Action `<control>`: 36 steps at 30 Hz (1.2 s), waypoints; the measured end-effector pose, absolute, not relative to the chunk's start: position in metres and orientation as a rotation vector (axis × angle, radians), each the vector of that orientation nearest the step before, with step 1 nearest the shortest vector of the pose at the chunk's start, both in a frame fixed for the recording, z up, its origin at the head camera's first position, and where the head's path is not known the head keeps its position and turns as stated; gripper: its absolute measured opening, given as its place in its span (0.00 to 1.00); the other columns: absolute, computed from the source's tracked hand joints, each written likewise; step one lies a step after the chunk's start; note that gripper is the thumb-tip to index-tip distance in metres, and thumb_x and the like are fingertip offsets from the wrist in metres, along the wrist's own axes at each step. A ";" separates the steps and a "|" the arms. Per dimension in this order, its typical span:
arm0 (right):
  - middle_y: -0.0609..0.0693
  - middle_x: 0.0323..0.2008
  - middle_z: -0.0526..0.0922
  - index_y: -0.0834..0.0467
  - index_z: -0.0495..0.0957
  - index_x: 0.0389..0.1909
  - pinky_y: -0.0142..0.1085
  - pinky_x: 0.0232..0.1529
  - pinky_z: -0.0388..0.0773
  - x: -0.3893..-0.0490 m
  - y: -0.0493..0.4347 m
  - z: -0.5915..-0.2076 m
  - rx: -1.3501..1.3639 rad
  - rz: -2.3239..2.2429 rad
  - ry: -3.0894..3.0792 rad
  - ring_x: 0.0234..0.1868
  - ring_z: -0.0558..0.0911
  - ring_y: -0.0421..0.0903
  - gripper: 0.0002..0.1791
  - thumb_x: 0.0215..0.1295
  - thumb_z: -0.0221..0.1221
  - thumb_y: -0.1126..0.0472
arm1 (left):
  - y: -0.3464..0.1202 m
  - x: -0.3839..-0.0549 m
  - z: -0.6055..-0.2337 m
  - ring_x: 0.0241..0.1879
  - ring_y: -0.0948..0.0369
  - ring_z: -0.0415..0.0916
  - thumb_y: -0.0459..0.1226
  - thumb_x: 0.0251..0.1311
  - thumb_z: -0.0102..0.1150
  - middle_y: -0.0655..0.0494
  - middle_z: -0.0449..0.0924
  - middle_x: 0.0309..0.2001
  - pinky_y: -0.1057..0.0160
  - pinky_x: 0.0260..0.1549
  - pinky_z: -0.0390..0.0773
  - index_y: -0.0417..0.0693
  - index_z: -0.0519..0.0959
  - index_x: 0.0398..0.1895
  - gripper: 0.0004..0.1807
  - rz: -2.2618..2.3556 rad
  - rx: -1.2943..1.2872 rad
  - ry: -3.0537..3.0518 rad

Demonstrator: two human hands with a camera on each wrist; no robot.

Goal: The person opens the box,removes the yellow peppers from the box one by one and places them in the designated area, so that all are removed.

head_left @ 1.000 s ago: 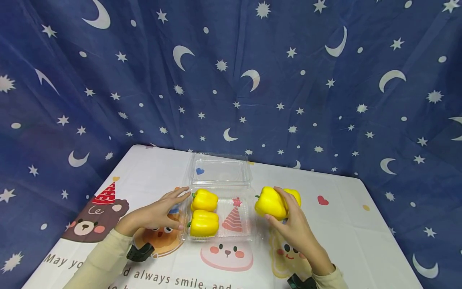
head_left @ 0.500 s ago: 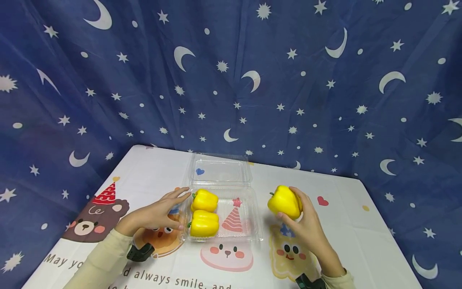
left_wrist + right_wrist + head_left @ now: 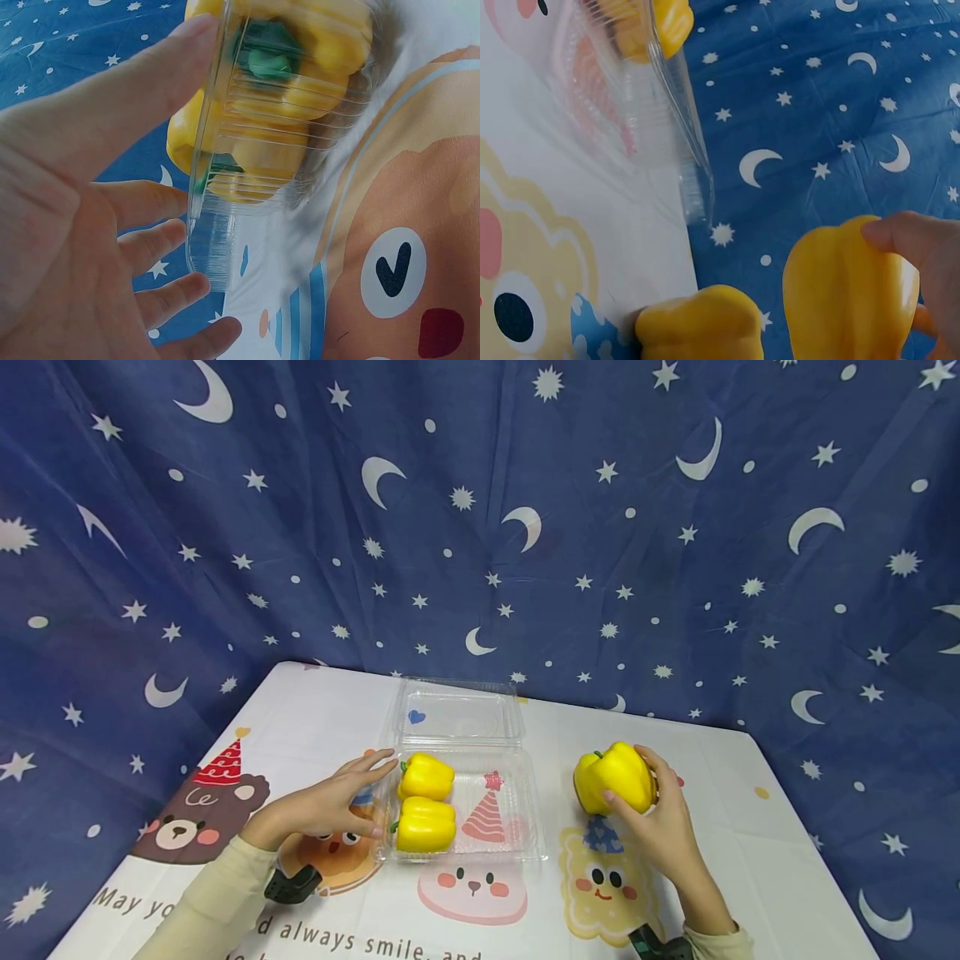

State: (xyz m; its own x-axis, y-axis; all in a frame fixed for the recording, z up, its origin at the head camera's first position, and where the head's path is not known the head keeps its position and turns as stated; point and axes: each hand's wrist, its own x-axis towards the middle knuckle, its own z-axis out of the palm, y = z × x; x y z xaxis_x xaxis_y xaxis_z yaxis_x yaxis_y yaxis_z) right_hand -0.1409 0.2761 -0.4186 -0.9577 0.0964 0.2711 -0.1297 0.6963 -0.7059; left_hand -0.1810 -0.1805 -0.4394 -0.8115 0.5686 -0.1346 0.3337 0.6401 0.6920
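Observation:
My right hand (image 3: 663, 822) grips a yellow bell pepper (image 3: 628, 777), thumb on the near side and fingers round the far side. In the right wrist view that bell pepper (image 3: 847, 292) stands above a second yellow bell pepper (image 3: 701, 326), which lies on the table. My left hand (image 3: 322, 802) is spread beside a clear plastic container (image 3: 517, 810), its thumb and fingertips touching the left wall. Two yellow bell peppers, a far one (image 3: 426, 777) and a near one (image 3: 424, 825), lie in the container's left half, green stems facing left.
The container's clear lid (image 3: 461, 714) lies folded back toward the curtain. A white tablecloth (image 3: 720, 860) with cartoon prints covers the table. Behind it hangs a dark blue curtain (image 3: 570, 527) with moons and stars.
My right hand has moved right, away from the container, carrying its bell pepper. The second bell pepper behind it now shows on the left side. My left hand has stayed in place.

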 end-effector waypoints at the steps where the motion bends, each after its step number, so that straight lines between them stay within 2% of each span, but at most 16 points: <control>1: 0.62 0.68 0.69 0.59 0.60 0.74 0.15 0.50 0.63 -0.141 0.278 -0.418 0.007 1.141 -2.616 0.59 0.73 0.52 0.42 0.63 0.69 0.58 | -0.180 -0.181 -0.439 0.79 0.33 0.35 0.47 0.52 0.76 0.42 0.43 0.82 0.24 0.70 0.49 0.42 0.56 0.79 0.55 0.965 0.719 2.523; 7: 0.65 0.69 0.67 0.60 0.59 0.75 0.12 0.48 0.59 -0.142 0.287 -0.417 -0.129 1.215 -2.582 0.61 0.72 0.57 0.42 0.64 0.68 0.58 | -0.180 -0.181 -0.440 0.80 0.33 0.35 0.47 0.52 0.77 0.42 0.43 0.82 0.24 0.70 0.48 0.42 0.56 0.79 0.55 0.972 0.710 2.526; 12: 0.65 0.67 0.70 0.60 0.61 0.74 0.10 0.43 0.60 -0.143 0.295 -0.421 -0.214 1.209 -2.536 0.58 0.71 0.56 0.42 0.62 0.69 0.57 | -0.180 -0.181 -0.441 0.79 0.33 0.35 0.47 0.52 0.77 0.41 0.43 0.82 0.23 0.70 0.48 0.42 0.57 0.79 0.55 0.977 0.705 2.526; 19: 0.66 0.65 0.69 0.58 0.60 0.74 0.12 0.39 0.61 -0.145 0.303 -0.423 -0.321 1.213 -2.504 0.58 0.70 0.57 0.42 0.63 0.69 0.55 | -0.181 -0.180 -0.441 0.79 0.33 0.35 0.47 0.52 0.77 0.42 0.43 0.82 0.23 0.70 0.48 0.42 0.57 0.79 0.55 0.976 0.714 2.529; 26: 0.67 0.63 0.70 0.59 0.62 0.73 0.12 0.33 0.62 -0.148 0.312 -0.430 -0.418 1.197 -2.409 0.52 0.71 0.55 0.41 0.64 0.68 0.52 | -0.180 -0.181 -0.439 0.80 0.33 0.35 0.47 0.52 0.77 0.42 0.43 0.82 0.24 0.70 0.48 0.42 0.57 0.79 0.55 0.973 0.713 2.525; 36: 0.69 0.62 0.70 0.60 0.61 0.73 0.14 0.35 0.58 -0.151 0.324 -0.438 -0.513 1.163 -2.423 0.50 0.73 0.60 0.42 0.65 0.66 0.48 | -0.180 -0.181 -0.439 0.79 0.32 0.35 0.46 0.52 0.77 0.42 0.43 0.82 0.23 0.69 0.47 0.41 0.56 0.79 0.55 0.971 0.722 2.524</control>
State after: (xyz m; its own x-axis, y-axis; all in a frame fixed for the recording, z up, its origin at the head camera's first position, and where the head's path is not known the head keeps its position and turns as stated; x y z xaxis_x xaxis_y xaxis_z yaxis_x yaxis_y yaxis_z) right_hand -0.1511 0.3242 -0.4375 -0.8515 0.4861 0.1965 0.1509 0.5861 -0.7960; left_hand -0.1809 -0.1802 -0.4393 -0.8126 0.5684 -0.1290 0.3353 0.6368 0.6943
